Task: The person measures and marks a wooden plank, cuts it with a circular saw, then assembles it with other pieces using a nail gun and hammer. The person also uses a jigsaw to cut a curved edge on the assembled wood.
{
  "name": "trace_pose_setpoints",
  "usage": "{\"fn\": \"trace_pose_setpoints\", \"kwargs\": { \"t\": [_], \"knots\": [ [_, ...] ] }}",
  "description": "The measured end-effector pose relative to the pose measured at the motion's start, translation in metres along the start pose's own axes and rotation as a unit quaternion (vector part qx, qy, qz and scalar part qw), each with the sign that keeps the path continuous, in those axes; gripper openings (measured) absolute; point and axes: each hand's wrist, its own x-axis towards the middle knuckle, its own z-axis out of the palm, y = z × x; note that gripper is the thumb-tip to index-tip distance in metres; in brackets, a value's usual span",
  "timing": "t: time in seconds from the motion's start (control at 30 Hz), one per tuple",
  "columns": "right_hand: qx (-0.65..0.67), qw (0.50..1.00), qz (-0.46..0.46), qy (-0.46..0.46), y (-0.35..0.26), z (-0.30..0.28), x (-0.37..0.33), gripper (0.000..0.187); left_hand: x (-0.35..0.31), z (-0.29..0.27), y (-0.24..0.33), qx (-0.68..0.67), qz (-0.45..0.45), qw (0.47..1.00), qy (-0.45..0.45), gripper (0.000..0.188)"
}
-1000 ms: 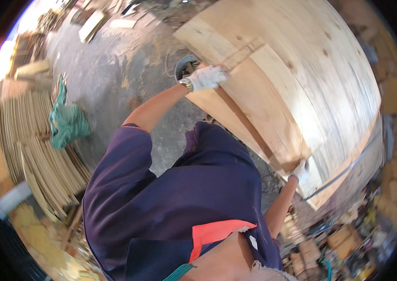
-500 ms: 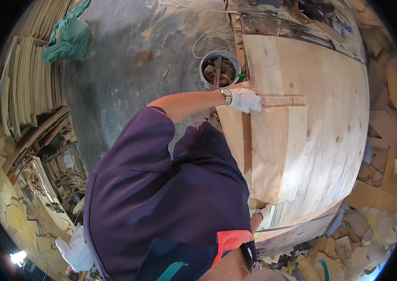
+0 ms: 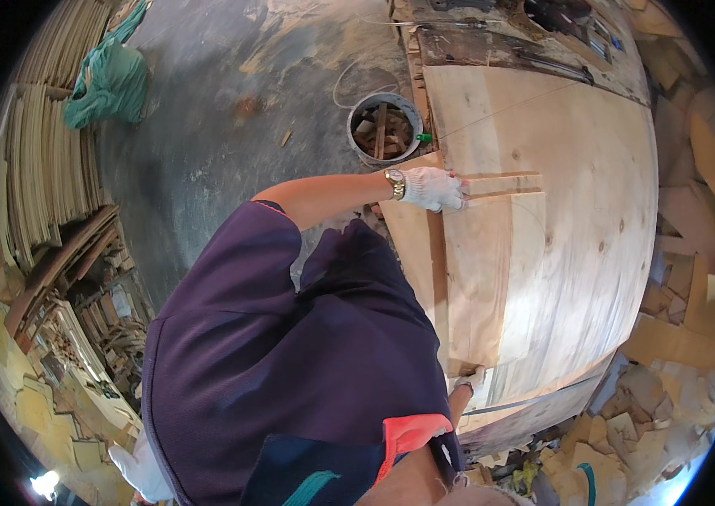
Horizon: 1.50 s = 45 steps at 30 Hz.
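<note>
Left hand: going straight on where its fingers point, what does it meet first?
The left hand points right, fingers at the end of the narrow wood strip. Straight on, it would likely slide along that strip over the round plywood top; nothing else seems in line.

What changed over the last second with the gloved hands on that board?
Mostly the view swung round: the bucket of wood scraps came fully into sight beside the round plywood table. The purple-shirted person's watch-side gloved hand stays on the far end of the board, the other gloved hand at its near end. Nothing was let go.
</note>
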Motion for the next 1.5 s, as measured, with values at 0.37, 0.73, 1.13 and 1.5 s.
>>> {"fn": "trace_pose_setpoints", "kwargs": {
  "t": [0.37, 0.73, 1.13, 1.5],
  "knots": [
    [0.05, 0.994, -0.095, -0.004, -0.014, 0.021, -0.062, 0.017, 0.001, 0.002, 0.001, 0.059, 0.031, 0.998, 0.016, 0.057],
    [0.077, 0.981, -0.178, -0.026, 0.032, -0.01, -0.026, 0.058, -0.111, -0.002, 0.134, -0.004, -0.188, 0.969, 0.161, 0.06],
    [-0.665, 0.731, -0.108, 0.108, 0.193, 0.009, -0.182, 0.027, -0.211, -0.06, 0.045, -0.056, -0.398, 0.836, 0.374, 0.03],
    [-0.493, 0.83, 0.031, -0.258, 0.194, 0.138, -0.369, 0.026, -0.074, -0.14, -0.248, 0.017, -0.432, 0.812, 0.392, 0.057]
  ]
}}
